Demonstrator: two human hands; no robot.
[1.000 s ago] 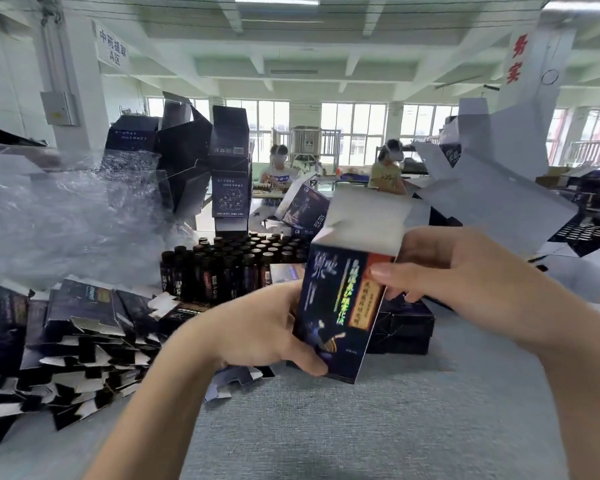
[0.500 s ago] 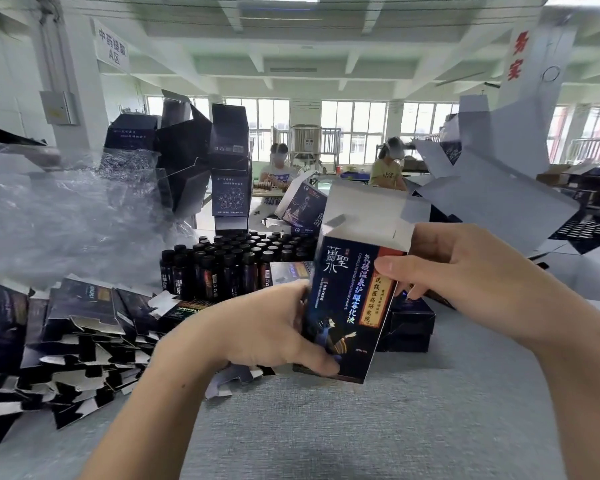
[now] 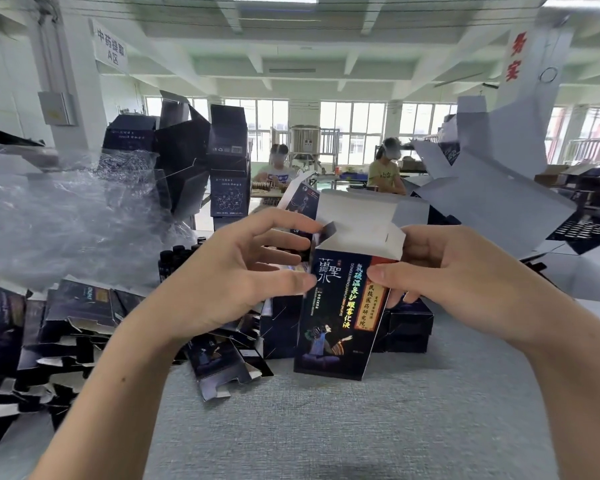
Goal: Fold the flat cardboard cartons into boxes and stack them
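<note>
Carton: the dark blue printed carton (image 3: 336, 306) stands nearly upright in the middle, between both hands, already opened into a tube shape; its lower edge is down at the grey surface (image 3: 326, 427), but I cannot tell if it really rests there
Top of carton: not closed; the white lid flap (image 3: 354, 209) stands up at the back and the small left side flap (image 3: 326, 232) sticks out
Right hand: the right hand (image 3: 458, 275) grips the carton on its right side, thumb pressed on the front face and the other fingers curled behind
Left hand: the left hand (image 3: 232, 282) has its fingers spread and almost straight; the index tip touches the small left side flap and the thumb tip lies at the left front edge
What has changed: a moment ago the left hand held the carton low at its left corner and the carton leaned; now this hand is up at the top flaps and the carton is straighter
Meaning for the task: shaping the body seems done, and the step now is probably to tuck in the top flaps; stacking is not yet done
Nearby: a pile of flat cartons (image 3: 66, 327) lies at the left, finished boxes (image 3: 406, 327) sit just behind the carton, and small dark bottles (image 3: 174, 258) stand further back
</note>
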